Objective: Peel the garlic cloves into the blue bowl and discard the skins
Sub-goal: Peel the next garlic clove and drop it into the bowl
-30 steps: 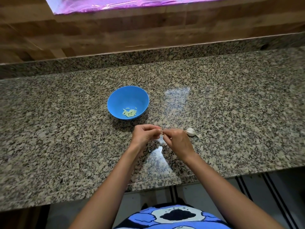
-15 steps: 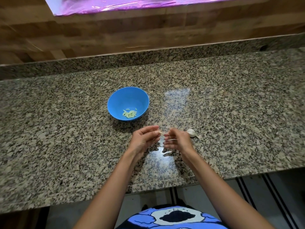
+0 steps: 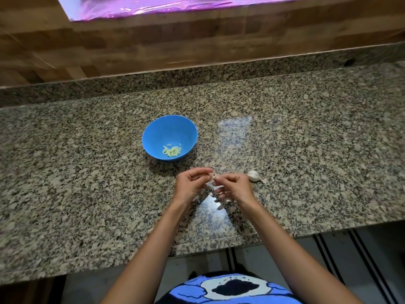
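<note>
Nearest the camera is a blue printed shirt (image 3: 228,288), and both forearms reach from it over the front edge of the speckled granite counter (image 3: 87,183). Just beyond that edge, under the wrists, lie pale skin scraps (image 3: 220,207). I count at least two, but they are small against the stone.

Above them the left hand (image 3: 190,183) and right hand (image 3: 234,186) meet fingertip to fingertip. Each grip is closed on the one garlic clove (image 3: 213,177), which is held clear of the counter. The left pinches it between thumb and forefinger. The right picks at its near end, on skin or flesh I cannot tell. The clove is too small to read its long axis.

Just right of the right hand, apart from it, rests one garlic head remnant (image 3: 254,175) with its pointed tail trailing right.

The single blue bowl (image 3: 162,132) stands farther out, ahead and left of the hands. The left hand is therefore the nearer one for dropping the clove in. In the bowl is one small heap of peeled cloves (image 3: 172,150), perhaps eight, too clustered for an exact count. No bin for the skins is in view.

Behind the bowl rise the granite upstand, a wooden wall, and a strip of purple film (image 3: 175,5) at the top.
</note>
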`<act>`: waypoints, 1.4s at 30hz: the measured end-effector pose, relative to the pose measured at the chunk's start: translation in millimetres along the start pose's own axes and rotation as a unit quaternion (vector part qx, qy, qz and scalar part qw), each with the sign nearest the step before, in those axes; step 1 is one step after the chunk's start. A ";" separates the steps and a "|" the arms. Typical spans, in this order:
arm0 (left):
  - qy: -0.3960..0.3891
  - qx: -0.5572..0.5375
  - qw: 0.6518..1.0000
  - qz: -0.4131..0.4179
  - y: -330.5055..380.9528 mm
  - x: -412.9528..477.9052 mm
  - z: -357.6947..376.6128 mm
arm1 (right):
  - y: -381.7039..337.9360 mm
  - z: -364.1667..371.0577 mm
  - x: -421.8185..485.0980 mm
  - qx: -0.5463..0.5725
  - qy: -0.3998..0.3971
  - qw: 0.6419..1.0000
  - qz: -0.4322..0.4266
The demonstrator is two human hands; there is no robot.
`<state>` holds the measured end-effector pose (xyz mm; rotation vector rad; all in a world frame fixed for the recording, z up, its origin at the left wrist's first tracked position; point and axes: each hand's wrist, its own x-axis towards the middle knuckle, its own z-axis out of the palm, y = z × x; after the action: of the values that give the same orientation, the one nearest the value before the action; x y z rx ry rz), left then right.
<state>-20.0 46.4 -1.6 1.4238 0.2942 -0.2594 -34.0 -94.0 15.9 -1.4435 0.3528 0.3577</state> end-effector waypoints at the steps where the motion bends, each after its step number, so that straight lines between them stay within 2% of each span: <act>1: -0.001 0.011 1.000 0.006 -0.1 0.1 0.6 | 0.7 -0.3 0.7 -0.003 -0.001 1.000 0.000; 8: -0.013 -0.014 1.000 0.010 -5.1 -0.7 6.1 | 3.4 1.7 4.4 -0.035 0.046 0.997 -0.044; 12: -0.021 -0.086 0.996 -0.025 -3.7 -1.6 5.8 | 1.3 1.3 3.8 0.108 0.001 0.993 0.041; 15: -0.046 -0.138 0.987 -0.067 -5.9 -2.5 4.6 | 1.3 -1.8 4.2 0.169 -0.017 0.979 0.113; 17: -0.034 -0.188 0.977 -0.094 -9.5 -2.8 4.8 | 4.2 -2.1 4.8 0.194 -0.006 0.972 0.135; 19: 0.018 -0.217 0.970 -0.107 -11.5 -2.6 1.5 | 8.8 -3.7 5.4 0.160 0.022 0.979 0.128; 20: 0.053 -0.180 0.977 -0.098 -11.7 -1.9 -2.7 | 11.8 -6.1 5.9 0.119 0.038 0.985 0.116; 22: 0.112 0.020 0.993 -0.040 -13.0 1.6 -15.5 | 17.6 -14.0 6.4 0.042 0.071 0.993 0.082; 24: 0.135 0.233 0.962 0.035 -15.4 5.9 -30.1 | 20.5 -21.9 5.6 0.014 0.090 0.994 0.061; 26: 0.125 0.342 0.929 0.065 -18.0 9.4 -39.2 | 21.3 -26.1 5.2 0.017 0.094 0.994 0.053; 29: 0.133 0.365 0.919 0.068 -21.1 9.3 -42.9 | 20.0 -28.2 3.7 0.027 0.083 0.993 0.074; 32: 0.172 0.362 0.903 0.155 -23.4 -1.7 -36.0 | 19.6 -33.4 0.5 0.039 0.074 0.992 0.092; 33: 0.166 0.367 0.897 0.180 -25.3 -6.3 -31.3 | 20.0 -35.5 -0.6 0.047 0.078 0.991 0.095; 35: 0.097 0.411 0.886 0.194 -32.8 -10.9 -19.5 | 20.4 -38.2 -2.3 0.058 0.094 0.989 0.098; 37: 0.028 0.479 0.857 0.191 -41.9 -11.3 -10.3 | 21.1 -38.8 -3.6 0.060 0.102 0.988 0.101; 42: -0.042 0.591 0.761 0.265 -58.1 -36.0 -23.8 | 24.3 -33.2 -8.4 0.072 0.102 0.987 0.098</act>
<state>-75.0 62.4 -45.7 2.6641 -0.4747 -0.0021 -52.9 -125.0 -5.3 -1.3104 0.6768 0.3352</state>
